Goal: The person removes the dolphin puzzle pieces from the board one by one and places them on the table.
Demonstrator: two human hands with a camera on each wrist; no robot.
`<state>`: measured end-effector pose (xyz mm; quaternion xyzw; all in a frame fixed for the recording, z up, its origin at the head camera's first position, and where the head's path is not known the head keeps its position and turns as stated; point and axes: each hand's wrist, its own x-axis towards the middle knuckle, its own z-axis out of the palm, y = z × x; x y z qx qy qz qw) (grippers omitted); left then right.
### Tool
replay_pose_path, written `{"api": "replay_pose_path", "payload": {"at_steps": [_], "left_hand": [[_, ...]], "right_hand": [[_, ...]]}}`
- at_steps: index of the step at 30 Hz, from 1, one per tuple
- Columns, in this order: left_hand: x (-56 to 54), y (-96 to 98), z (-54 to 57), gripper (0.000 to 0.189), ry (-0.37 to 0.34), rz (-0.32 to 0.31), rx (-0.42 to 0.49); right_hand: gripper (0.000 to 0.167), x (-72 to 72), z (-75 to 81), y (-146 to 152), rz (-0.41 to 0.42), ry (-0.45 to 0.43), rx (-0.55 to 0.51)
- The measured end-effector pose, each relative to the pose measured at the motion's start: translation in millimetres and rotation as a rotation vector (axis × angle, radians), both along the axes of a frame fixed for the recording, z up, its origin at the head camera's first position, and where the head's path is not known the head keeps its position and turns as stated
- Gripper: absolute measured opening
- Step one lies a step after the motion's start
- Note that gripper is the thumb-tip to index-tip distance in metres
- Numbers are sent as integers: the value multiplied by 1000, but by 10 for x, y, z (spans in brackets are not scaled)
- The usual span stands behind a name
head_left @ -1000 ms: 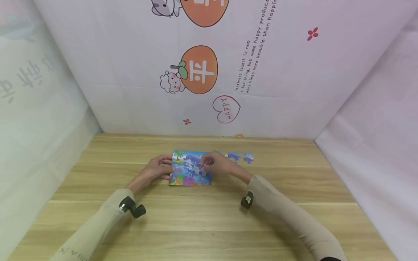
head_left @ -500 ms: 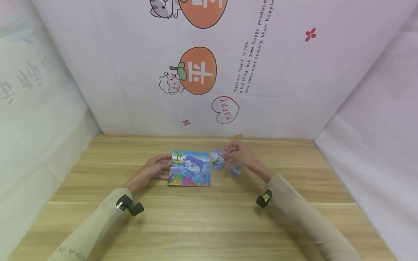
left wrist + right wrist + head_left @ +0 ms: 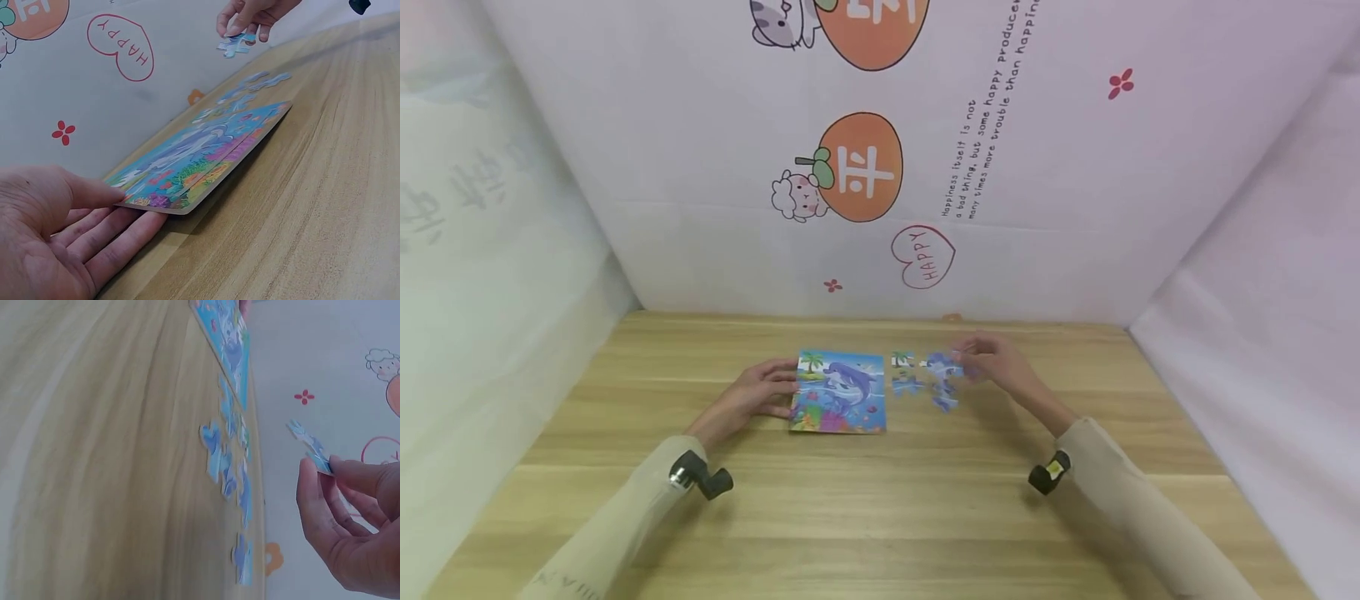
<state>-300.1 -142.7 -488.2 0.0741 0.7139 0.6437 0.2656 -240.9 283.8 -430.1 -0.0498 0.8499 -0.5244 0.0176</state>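
Observation:
My left hand (image 3: 752, 396) grips the left edge of a dolphin puzzle board (image 3: 842, 392). In the left wrist view the thumb lies on top of the board and the other fingers reach beneath its raised edge. Off to the right, my right hand (image 3: 1000, 367) pinches a blue puzzle piece (image 3: 312, 447) between thumb and index finger, above the table. Several loose puzzle pieces (image 3: 906, 385) lie flat beside the board's right edge, some partly behind the held piece in the head view.
The wooden table (image 3: 865, 517) meets a printed white cloth backdrop (image 3: 715, 167) just behind the pieces. White cloth (image 3: 1262, 317) also hangs along both sides. A black wrist camera (image 3: 1051, 473) sits on each sleeve.
My right hand has moved right, from over the dolphin board to beyond the loose pieces, with a puzzle piece pinched in it. My left hand stays on the board's left edge.

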Motion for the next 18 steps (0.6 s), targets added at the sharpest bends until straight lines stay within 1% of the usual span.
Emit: {"api": "replay_pose_path", "payload": {"at_steps": [5, 11, 13, 15, 18], "left_hand": [[9, 4, 10, 66, 23, -26, 20], [12, 6, 8, 67, 20, -9, 24], [11, 10, 10, 67, 16, -8, 22], [9, 12, 13, 67, 16, -10, 20], [10, 7, 20, 66, 20, -11, 17]], "right_hand": [[33, 99, -9, 129, -28, -50, -13], [34, 149, -59, 298, -40, -54, 18], [32, 170, -81, 366, -22, -45, 17], [27, 190, -107, 431, 8, -34, -17], [22, 224, -129, 493, 40, -24, -10]]}}
